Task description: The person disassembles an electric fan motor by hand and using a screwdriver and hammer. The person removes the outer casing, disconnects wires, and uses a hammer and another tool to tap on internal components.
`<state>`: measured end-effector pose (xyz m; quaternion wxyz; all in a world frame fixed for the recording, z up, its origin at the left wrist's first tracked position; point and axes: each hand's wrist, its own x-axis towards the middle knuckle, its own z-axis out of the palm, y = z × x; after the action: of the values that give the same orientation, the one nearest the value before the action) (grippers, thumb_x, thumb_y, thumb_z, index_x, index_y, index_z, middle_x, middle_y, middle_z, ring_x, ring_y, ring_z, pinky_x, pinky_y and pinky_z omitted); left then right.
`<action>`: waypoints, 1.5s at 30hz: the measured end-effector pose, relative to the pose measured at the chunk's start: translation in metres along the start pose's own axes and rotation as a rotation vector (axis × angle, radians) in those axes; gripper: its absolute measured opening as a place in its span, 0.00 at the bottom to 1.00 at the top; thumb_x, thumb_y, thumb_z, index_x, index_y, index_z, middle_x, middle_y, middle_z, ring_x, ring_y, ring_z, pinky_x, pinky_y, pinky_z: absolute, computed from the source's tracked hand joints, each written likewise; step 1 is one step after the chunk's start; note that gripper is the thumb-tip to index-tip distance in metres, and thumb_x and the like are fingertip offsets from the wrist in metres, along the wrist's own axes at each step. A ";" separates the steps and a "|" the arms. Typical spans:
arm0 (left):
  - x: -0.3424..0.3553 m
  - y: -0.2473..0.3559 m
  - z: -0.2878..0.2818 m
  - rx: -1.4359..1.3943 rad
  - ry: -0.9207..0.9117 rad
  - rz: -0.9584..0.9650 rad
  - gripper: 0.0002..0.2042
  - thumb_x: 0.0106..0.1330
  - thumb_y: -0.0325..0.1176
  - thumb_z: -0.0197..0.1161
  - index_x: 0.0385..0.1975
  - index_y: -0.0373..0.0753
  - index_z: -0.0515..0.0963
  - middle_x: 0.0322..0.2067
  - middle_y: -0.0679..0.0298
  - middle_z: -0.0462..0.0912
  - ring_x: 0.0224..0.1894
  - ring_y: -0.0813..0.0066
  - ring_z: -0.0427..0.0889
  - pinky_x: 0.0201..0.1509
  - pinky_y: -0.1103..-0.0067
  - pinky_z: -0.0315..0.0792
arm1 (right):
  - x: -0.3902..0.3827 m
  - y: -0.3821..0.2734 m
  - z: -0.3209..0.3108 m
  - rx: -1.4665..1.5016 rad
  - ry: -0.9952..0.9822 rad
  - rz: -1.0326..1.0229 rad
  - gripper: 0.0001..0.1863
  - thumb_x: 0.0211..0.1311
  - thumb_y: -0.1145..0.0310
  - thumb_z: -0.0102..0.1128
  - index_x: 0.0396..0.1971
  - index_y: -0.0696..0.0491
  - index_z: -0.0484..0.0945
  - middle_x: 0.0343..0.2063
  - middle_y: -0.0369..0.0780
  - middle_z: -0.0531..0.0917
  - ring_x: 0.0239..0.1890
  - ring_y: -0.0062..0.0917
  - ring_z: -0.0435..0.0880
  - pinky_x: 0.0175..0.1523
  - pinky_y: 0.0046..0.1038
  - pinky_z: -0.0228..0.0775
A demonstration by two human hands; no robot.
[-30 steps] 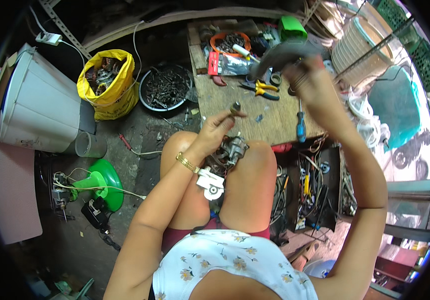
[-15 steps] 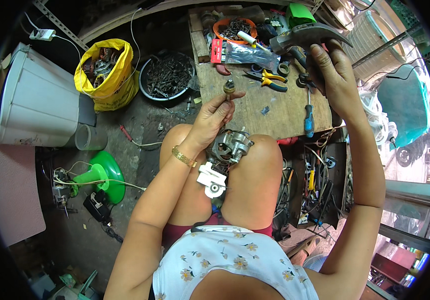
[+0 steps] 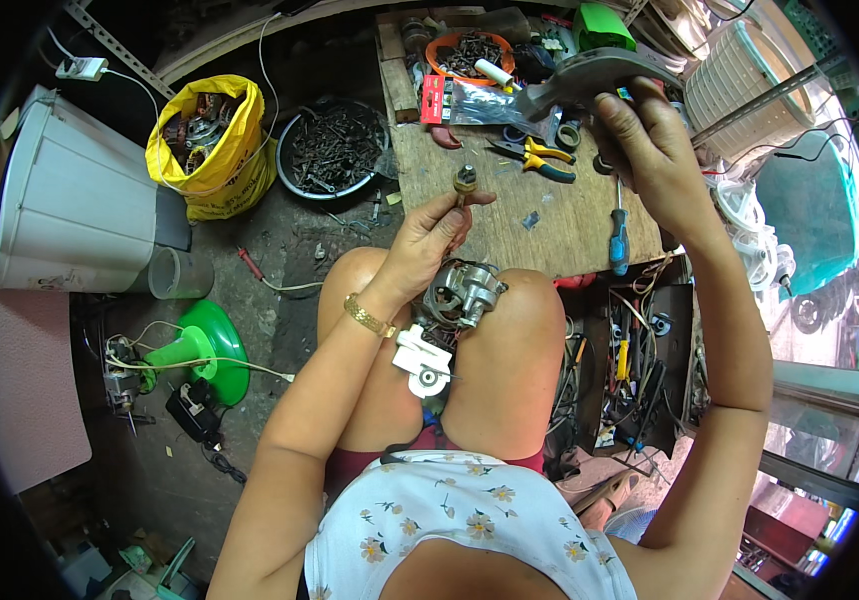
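Hammer (image 3: 598,76) gripped in right hand (image 3: 648,142) (handle mostly hidden); left hand (image 3: 430,238) pinching metal piece (image 3: 466,178), lower end covered.

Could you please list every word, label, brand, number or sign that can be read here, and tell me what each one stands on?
No text reads clearly enough to quote.
Red card of the clear packet: pale print, too small to read.
Yellow bag: dark print, partly folded away, unreadable.
Hammer and motor: no lettering that I can make out.
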<state>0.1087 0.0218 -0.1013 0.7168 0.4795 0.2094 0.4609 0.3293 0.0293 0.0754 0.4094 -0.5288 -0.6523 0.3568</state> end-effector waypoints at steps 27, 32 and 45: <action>0.008 -0.006 -0.001 -0.083 0.100 0.044 0.18 0.74 0.37 0.52 0.58 0.33 0.72 0.22 0.77 0.62 0.24 0.89 0.59 0.28 0.89 0.57 | 0.033 -0.065 -0.027 -0.223 0.145 0.061 0.20 0.74 0.54 0.46 0.52 0.55 0.72 0.24 0.33 0.71 0.19 0.15 0.63 0.22 0.19 0.53; 0.005 -0.004 0.000 -0.094 0.092 -0.005 0.20 0.74 0.38 0.52 0.59 0.31 0.69 0.23 0.75 0.62 0.26 0.86 0.59 0.31 0.87 0.59 | 0.035 0.002 -0.022 -0.148 0.013 0.009 0.19 0.71 0.52 0.53 0.42 0.56 0.75 0.20 0.26 0.66 0.20 0.07 0.60 0.23 0.15 0.49; 0.005 -0.007 0.002 -0.049 0.078 -0.014 0.20 0.74 0.39 0.53 0.58 0.30 0.70 0.23 0.74 0.62 0.24 0.87 0.59 0.30 0.87 0.58 | 0.041 0.015 -0.005 -0.164 -0.109 -0.035 0.19 0.73 0.54 0.50 0.46 0.56 0.75 0.20 0.26 0.65 0.20 0.08 0.59 0.23 0.16 0.50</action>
<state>0.1154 0.0242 -0.1059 0.7228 0.4418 0.2292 0.4794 0.3357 0.0729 0.0701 0.3349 -0.5287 -0.7098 0.3234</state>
